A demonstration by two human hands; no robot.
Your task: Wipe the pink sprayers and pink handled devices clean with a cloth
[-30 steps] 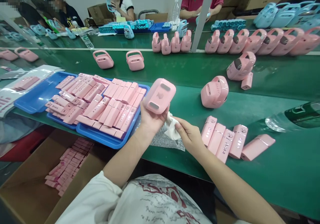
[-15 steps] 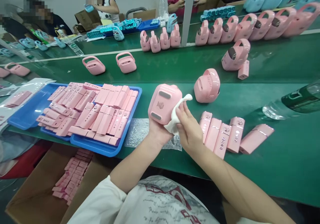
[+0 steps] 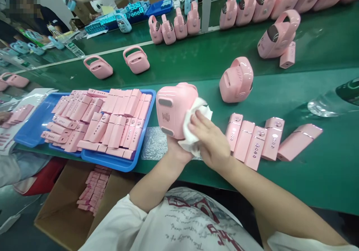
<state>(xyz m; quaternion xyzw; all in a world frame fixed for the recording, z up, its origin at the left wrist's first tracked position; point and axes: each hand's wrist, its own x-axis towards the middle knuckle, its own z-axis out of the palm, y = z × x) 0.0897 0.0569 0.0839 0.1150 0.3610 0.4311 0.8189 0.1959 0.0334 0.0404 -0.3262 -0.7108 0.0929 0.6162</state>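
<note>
A pink portable speaker (image 3: 174, 111) is tipped so that its underside, with two grey foot pads and small print, faces me. From below, my left hand (image 3: 178, 150) grips it, the fingers mostly hidden behind the body. My right hand (image 3: 211, 142) presses a white cloth (image 3: 193, 126) against the speaker's right side, fingers bent over the cloth. Under my wrists lies a sheet of bubble wrap (image 3: 154, 143). Just right of my right hand several pink microphone-like sticks (image 3: 248, 141) lie side by side on the green table.
A blue tray (image 3: 134, 160) piled with pink sticks stands at left, above a cardboard box (image 3: 60, 202) of more. Another pink speaker (image 3: 237, 80) stands ahead; several more line the back ledge. A clear bottle (image 3: 333, 103) lies at right. Co-workers handle blue items across the table.
The view has shifted a little. The speaker has turned slightly, showing more of its side, and the right hand with the cloth has moved flatter onto that side.
</note>
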